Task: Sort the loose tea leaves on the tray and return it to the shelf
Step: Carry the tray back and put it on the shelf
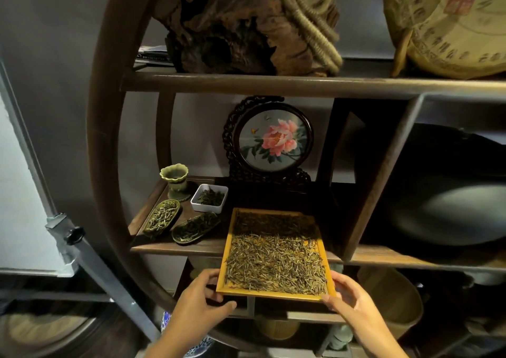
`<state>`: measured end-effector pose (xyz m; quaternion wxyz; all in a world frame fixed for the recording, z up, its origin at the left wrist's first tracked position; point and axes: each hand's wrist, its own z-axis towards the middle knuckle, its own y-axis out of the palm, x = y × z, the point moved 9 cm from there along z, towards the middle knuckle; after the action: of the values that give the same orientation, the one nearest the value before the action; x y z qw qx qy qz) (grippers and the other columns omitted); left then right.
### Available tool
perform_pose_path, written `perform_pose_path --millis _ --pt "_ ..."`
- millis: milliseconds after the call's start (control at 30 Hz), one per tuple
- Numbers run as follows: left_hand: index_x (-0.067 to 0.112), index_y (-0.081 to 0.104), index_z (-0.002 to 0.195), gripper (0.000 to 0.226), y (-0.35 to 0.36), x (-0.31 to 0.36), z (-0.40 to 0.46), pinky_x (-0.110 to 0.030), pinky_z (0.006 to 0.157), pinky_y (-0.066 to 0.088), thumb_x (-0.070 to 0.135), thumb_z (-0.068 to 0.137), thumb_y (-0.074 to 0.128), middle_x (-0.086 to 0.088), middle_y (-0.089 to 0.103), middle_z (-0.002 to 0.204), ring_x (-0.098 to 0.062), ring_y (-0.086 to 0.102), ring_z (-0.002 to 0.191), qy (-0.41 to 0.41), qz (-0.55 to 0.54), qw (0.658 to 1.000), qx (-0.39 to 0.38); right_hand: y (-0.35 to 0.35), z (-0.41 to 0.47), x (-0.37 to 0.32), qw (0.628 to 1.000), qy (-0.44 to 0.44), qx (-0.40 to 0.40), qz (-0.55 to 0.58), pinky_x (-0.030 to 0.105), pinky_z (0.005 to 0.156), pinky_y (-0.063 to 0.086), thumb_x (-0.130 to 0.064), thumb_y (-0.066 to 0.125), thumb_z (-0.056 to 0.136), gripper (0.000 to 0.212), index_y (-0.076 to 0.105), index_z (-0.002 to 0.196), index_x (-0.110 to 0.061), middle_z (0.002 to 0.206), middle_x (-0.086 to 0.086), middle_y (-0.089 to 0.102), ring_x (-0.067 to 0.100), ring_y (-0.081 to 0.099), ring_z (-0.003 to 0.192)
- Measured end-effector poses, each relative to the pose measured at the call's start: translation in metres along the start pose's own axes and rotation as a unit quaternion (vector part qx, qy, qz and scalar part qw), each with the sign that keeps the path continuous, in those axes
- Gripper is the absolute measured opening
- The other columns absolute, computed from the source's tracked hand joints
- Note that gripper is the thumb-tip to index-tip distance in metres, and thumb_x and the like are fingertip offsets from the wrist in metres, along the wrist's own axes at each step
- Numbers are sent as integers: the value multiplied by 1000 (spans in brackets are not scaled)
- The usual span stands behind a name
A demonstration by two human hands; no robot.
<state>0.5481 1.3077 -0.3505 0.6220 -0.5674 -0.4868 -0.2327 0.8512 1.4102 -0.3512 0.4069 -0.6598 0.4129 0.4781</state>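
A yellow wooden tray (224, 270) covered with loose tea leaves (276, 262) lies half on the middle shelf (178, 246) of a dark round wooden rack, its near half sticking out past the shelf edge. My left hand (201, 294) grips the tray's near left corner. My right hand (353, 300) grips the near right corner. The far part of the tray lies in shadow under the shelf above.
On the same shelf to the left stand a green ceramic cup (175, 179), a white square dish of tea (209, 197) and two leaf-shaped dishes of tea (163, 216) (195, 227). A round peony screen (269, 141) stands behind the tray. An upright divider (377, 182) borders the right.
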Motion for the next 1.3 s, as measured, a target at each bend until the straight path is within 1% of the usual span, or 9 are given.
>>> perform_pose_path --millis 67,167,333,500,567,667,833,1067,1300 --pt "36 56 108 49 0 2 0 -19 63 56 25 70 85 7 69 101 -4 67 77 7 17 999 29 2 -3 -2 999 -19 -4 -37 15 64 53 14 70 75 53 55 117 -16 106 9 68 8 70 87" --pt "36 55 101 42 -1 4 1 -13 57 51 25 72 84 5 70 94 1 67 75 7 32 998 45 1 -2 -4 995 -43 21 -89 16 67 53 12 74 71 60 53 119 -18 108 5 65 11 69 89" --pt "36 56 95 34 -3 11 7 -14 54 49 31 74 82 7 70 88 2 66 71 11 58 997 54 -7 5 -6 987 -49 78 -134 13 64 52 -4 78 73 41 60 106 -20 92 -2 71 5 68 79" --pt "38 52 88 27 -6 17 18 -15 55 46 36 78 77 14 68 79 4 64 68 11 95 992 78 -4 12 -12 973 -73 122 -179 16 68 51 -19 78 76 34 58 100 -31 91 -9 68 4 65 82" --pt "38 50 88 26 -7 18 24 -17 55 46 38 80 75 13 68 77 4 64 66 9 104 991 84 -1 15 -16 969 -82 136 -192 12 64 47 -20 77 78 32 58 101 -29 91 -11 66 3 63 81" --pt "36 50 87 25 -8 19 31 -18 53 43 41 80 74 12 67 77 -1 64 63 9 108 990 93 2 18 -23 961 -101 162 -201 7 59 42 -19 74 81 32 53 99 -36 92 -19 61 -2 60 80" --pt "37 48 83 25 -8 20 43 -15 50 37 42 81 73 13 65 75 0 61 61 4 111 988 111 6 24 -27 955 -114 183 -205 6 56 42 -18 71 83 37 48 107 -35 88 -24 56 -6 57 76" --pt "34 49 80 25 -7 21 57 -18 49 35 42 81 73 9 63 70 -2 59 59 14 100 988 118 5 36 -29 954 -109 199 -193 11 56 44 -18 70 85 28 51 103 -27 81 -11 62 2 59 70" --pt "33 48 80 26 -6 20 61 -21 52 38 42 80 73 6 61 69 -5 59 62 25 106 988 111 4 40 -25 955 -103 198 -197 12 55 44 -20 69 84 29 49 102 -29 81 -8 64 4 61 72"
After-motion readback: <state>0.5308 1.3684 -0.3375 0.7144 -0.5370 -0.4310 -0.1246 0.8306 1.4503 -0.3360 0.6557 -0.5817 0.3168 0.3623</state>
